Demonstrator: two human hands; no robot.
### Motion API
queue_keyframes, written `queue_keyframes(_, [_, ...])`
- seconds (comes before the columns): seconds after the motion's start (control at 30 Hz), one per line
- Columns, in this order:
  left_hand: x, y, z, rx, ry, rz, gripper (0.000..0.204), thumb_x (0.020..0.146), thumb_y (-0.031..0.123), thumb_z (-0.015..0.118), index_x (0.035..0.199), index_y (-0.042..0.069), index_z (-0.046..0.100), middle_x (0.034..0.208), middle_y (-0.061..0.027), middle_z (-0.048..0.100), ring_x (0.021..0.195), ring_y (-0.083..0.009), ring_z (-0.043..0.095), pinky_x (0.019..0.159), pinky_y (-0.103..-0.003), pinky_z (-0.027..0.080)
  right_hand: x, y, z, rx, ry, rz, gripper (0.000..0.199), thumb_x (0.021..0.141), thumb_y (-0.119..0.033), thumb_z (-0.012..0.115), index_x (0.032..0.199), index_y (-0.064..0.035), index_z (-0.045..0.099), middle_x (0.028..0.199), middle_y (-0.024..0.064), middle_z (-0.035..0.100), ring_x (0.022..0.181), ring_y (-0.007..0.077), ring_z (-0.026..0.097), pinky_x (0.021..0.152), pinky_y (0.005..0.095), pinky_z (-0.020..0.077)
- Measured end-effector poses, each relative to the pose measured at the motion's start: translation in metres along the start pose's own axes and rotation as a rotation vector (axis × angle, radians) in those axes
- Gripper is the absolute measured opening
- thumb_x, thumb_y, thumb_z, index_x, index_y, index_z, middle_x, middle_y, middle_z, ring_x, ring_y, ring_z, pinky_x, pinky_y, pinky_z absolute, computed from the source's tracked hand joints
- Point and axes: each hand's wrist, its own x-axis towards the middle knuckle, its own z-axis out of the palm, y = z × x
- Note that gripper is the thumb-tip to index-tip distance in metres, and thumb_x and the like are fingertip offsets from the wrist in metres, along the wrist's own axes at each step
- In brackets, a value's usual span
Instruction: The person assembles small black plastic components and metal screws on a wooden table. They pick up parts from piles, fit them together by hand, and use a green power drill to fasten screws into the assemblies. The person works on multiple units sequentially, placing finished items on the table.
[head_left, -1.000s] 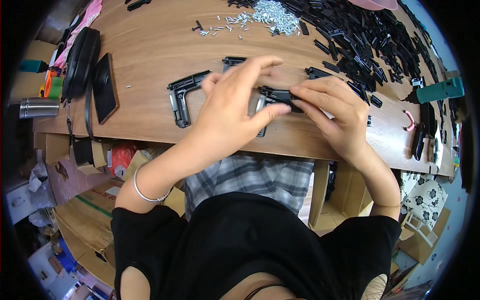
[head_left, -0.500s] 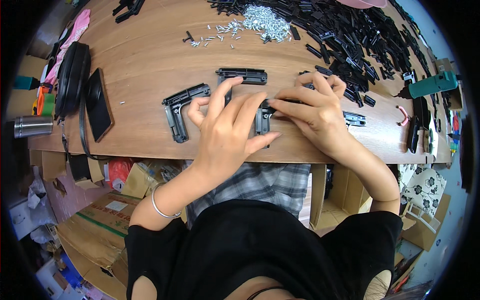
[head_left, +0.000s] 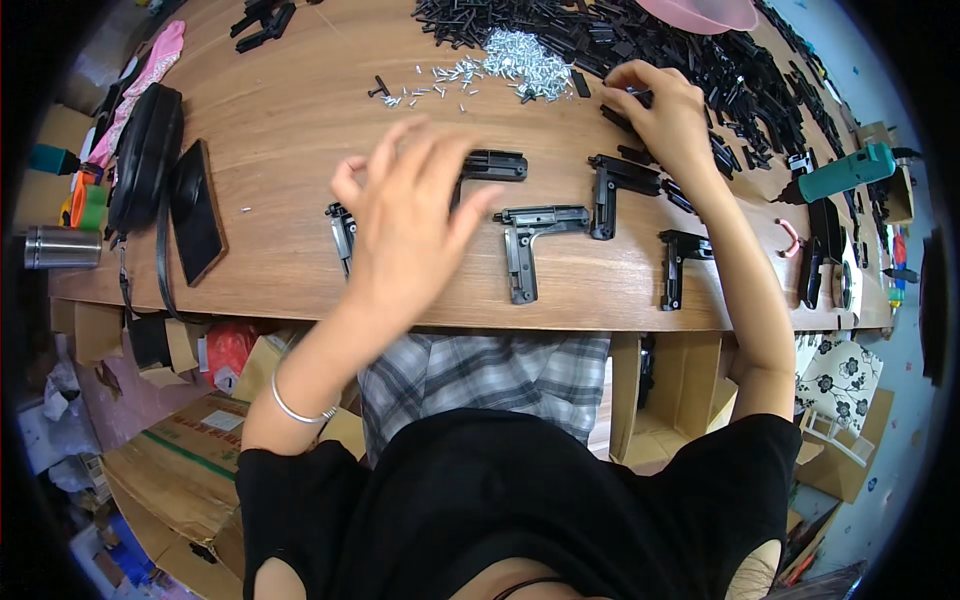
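Note:
My left hand [head_left: 405,215], slightly blurred, hovers with its fingers spread over the left group of black plastic pistol-shaped shell halves. One half [head_left: 342,238] is mostly covered by it, and another half [head_left: 500,165] shows past its fingers. Right of that hand, a shell half [head_left: 524,250] lies open side up near the table's front. Further right are two more such halves, one upright-angled [head_left: 606,200] and one [head_left: 673,268] beside my right forearm. My right hand [head_left: 665,110] is at the edge of the black parts pile, thumb and fingertips pinched together; what they grip is unclear.
Silver screws [head_left: 525,62] are heaped at the back, beside a large pile of black parts [head_left: 765,105] and a pink bowl [head_left: 705,12]. A teal electric screwdriver [head_left: 845,174] lies right. On the left are a phone [head_left: 198,215], black case [head_left: 146,155] and metal cup [head_left: 62,247].
My hands have parted: the left moved left off the middle shell half, leaving it lying on the table. The right reached up and away to the parts pile.

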Motion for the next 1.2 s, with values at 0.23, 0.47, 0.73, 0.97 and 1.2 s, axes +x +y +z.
queue_keyframes(0.23, [0.008,-0.020,0.003,-0.047,-0.129,-0.011,0.038,0.075,0.026,0.069,0.108,0.011,0.060,0.106,-0.0097,0.061,0.119,-0.0267,0.043,0.095,-0.043,0.021,0.026,-0.014,0.012,0.029,-0.250,0.178,0.022,0.071,-0.016,0.066,0.092,-0.0107,0.069,0.085,0.0106,0.068,0.078,0.0266,0.066,0.077,0.0336,0.0510])
queue_keyframes(0.47, [0.001,-0.006,0.003,-0.063,-0.088,-0.013,0.033,0.076,0.027,0.067,0.104,0.010,0.060,0.103,-0.0092,0.060,0.114,-0.0270,0.046,0.093,-0.043,0.023,0.070,0.027,0.030,-0.004,0.028,-0.045,0.017,0.077,-0.004,0.058,0.090,-0.0061,0.068,0.087,0.0128,0.067,0.081,0.0282,0.065,0.076,0.0337,0.0499])
queue_keyframes(0.73, [-0.005,-0.004,0.003,-0.076,-0.084,-0.037,0.034,0.077,0.027,0.066,0.105,0.010,0.060,0.105,-0.0071,0.060,0.118,-0.0275,0.044,0.093,-0.043,0.022,0.115,0.051,0.067,-0.006,0.052,-0.049,0.020,0.078,-0.005,0.055,0.093,-0.0089,0.068,0.086,0.0154,0.065,0.086,0.0332,0.060,0.078,0.0411,0.0472])
queue_keyframes(0.97, [-0.013,-0.011,-0.014,-0.089,-0.019,-0.079,0.038,0.079,0.032,0.066,0.110,0.010,0.059,0.110,-0.0058,0.060,0.122,-0.0246,0.043,0.094,-0.042,0.020,0.116,0.064,0.047,0.011,-0.101,-0.113,0.016,0.074,-0.005,0.063,0.089,-0.0067,0.068,0.085,0.0136,0.066,0.084,0.0312,0.061,0.078,0.0395,0.0474])
queue_keyframes(1.2, [-0.017,-0.023,-0.025,-0.080,0.021,-0.145,0.039,0.078,0.033,0.067,0.107,0.009,0.060,0.104,-0.0071,0.062,0.119,-0.0260,0.045,0.093,-0.043,0.021,0.130,0.050,0.041,-0.237,-0.387,-0.234,0.036,0.069,-0.002,0.065,0.104,-0.0070,0.062,0.091,0.0141,0.067,0.089,0.0293,0.063,0.080,0.0374,0.0496])
